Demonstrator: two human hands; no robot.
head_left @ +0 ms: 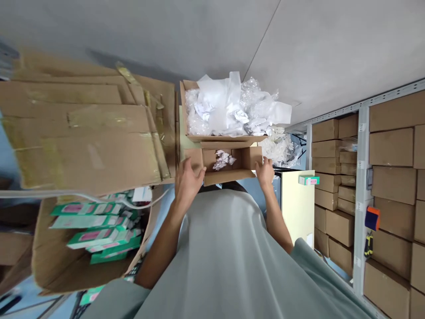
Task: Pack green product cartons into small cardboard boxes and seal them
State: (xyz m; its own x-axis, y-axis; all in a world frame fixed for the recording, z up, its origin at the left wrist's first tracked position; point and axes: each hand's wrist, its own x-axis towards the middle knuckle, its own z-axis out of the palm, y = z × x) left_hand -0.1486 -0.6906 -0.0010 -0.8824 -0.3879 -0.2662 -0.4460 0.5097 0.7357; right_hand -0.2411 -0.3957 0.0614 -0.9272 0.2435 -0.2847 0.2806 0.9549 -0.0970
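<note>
Two end flaps of a small carton, open at 12 o'clock with crumpled paper inside, fill my grip: left hand holding one, thumb spread; right hand holding the other, narrower.

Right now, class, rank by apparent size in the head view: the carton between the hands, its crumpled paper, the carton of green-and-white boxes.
Large carton of green-and-white boxes
Smaller carton between left hand and right hand
Crumpled paper
</note>
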